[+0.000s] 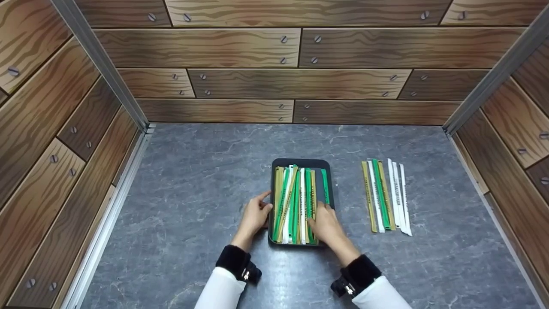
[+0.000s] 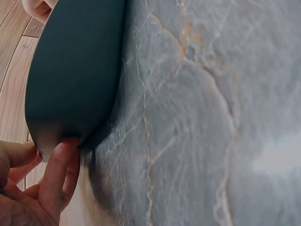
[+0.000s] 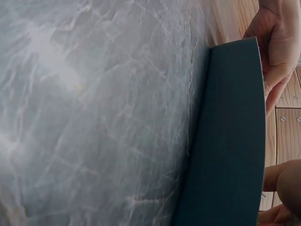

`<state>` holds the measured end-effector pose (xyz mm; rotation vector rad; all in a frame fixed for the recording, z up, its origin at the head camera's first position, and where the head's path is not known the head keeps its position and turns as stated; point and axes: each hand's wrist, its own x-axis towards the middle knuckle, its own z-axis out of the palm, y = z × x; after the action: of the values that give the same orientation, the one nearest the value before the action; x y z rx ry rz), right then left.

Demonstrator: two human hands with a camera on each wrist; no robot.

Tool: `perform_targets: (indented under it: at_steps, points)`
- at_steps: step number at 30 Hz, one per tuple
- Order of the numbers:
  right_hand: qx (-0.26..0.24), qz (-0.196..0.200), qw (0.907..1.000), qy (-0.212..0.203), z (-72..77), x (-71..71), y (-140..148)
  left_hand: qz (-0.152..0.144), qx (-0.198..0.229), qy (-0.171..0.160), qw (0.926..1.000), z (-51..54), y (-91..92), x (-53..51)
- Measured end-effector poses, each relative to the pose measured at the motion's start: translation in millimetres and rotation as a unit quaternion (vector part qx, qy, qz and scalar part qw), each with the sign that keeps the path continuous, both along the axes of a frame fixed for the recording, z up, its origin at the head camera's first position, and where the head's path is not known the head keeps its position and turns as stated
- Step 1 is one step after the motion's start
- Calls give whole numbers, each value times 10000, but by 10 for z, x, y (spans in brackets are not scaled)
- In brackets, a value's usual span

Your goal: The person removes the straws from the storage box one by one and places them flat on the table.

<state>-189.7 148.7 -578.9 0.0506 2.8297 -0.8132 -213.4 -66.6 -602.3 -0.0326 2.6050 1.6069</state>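
A black rectangular tray [image 1: 301,163] lies on the grey marbled surface, filled with slim printed stick packets [image 1: 294,206] in green, white and gold. Most lie lengthwise side by side, a few crossing at a slant; one green packet [image 1: 325,185] lies apart along the right wall. My left hand [image 1: 256,214] grips the tray's left side, thumb at the rim and fingers against the outer wall, as the left wrist view also shows. My right hand [image 1: 328,223] reaches over the right wall, its fingertips at the rightmost packets of the bundle. What they hold is hidden.
Right of the tray, more packets lie in a loose row: gold, white and green ones [image 1: 378,195] together, then several white ones [image 1: 399,197]. Wood-patterned panels wall the surface at the back [image 1: 291,83], left [image 1: 55,171] and right [image 1: 510,141].
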Motion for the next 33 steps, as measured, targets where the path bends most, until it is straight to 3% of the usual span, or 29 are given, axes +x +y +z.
perform_targets:
  at_steps: [4,7,10,13,15,22,27,33]
  points:
    - [-56,38,9999,-78,24,-18,12,-37,-18,71,10000,2,-4,6]
    - [-43,92,9999,125,39,-20,33,-47,-22,98,9999,2,-7,10]
    - [256,196,9968,736,38,-13,54,-55,-37,124,9999,1,-9,6]
    - [759,282,9865,1421,18,-15,73,-56,-34,102,9999,1,-8,2]
    - [1021,359,9808,1623,5,-21,80,-44,-27,61,10000,2,-4,2]
    - [1474,644,9785,1288,-36,-38,63,-22,37,-47,10000,14,4,5]
    - [1765,691,9709,1467,-87,-47,41,-42,4,-26,10000,16,6,6]
    - [1749,629,9667,1757,-131,-40,22,-61,-15,52,10000,12,2,10]
